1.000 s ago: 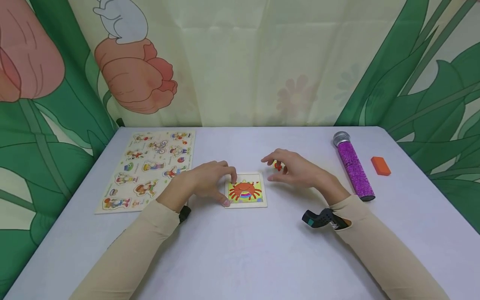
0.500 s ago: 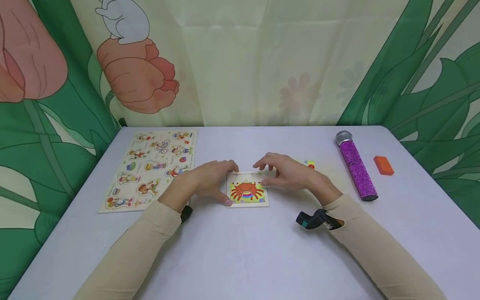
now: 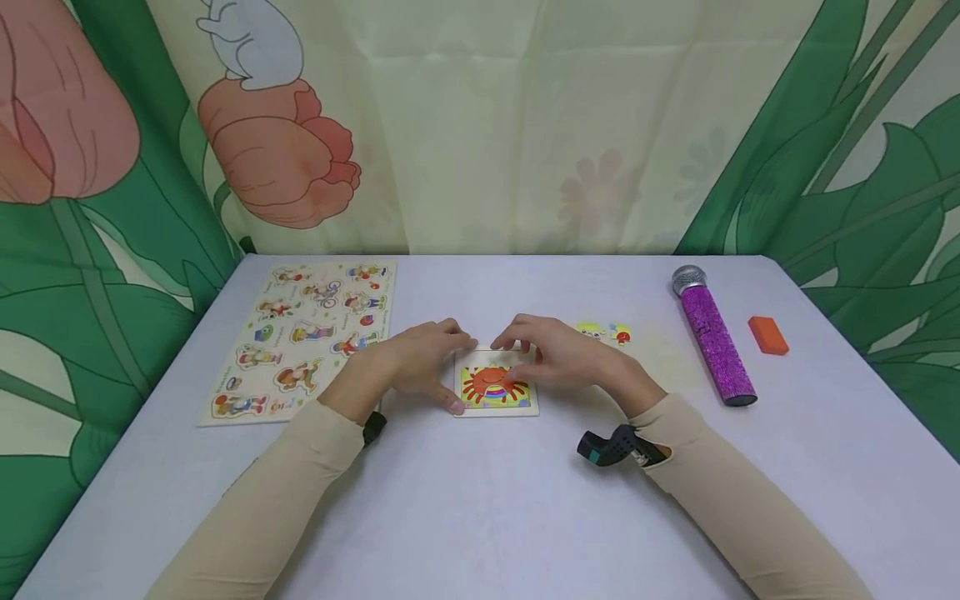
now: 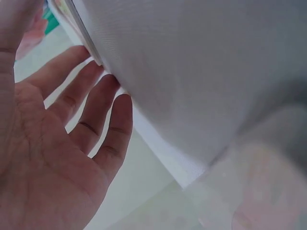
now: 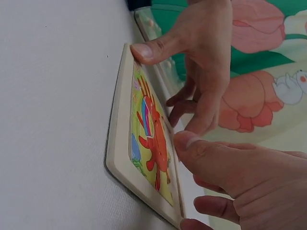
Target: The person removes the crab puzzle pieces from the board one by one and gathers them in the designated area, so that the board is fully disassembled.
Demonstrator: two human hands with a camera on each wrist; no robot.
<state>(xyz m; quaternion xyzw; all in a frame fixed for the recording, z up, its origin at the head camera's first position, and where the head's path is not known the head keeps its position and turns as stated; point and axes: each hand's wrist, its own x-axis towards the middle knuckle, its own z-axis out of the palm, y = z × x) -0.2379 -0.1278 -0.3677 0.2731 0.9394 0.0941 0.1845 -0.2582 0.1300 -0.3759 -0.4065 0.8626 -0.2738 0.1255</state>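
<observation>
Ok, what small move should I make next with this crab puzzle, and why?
Perhaps close your right hand round the right edge of the crab puzzle to steady both sides: that hand reaches over the far right corner, while your left hand spans the left edge.

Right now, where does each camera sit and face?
Head: on the head, facing forward and down at the table; left hand, right hand and sleeves show.
Left wrist: on that wrist, across the table; only the left hand shows.
Right wrist: on that wrist, leftward across the crab puzzle; both hands show.
Head and right wrist share the crab puzzle and both hands.
</observation>
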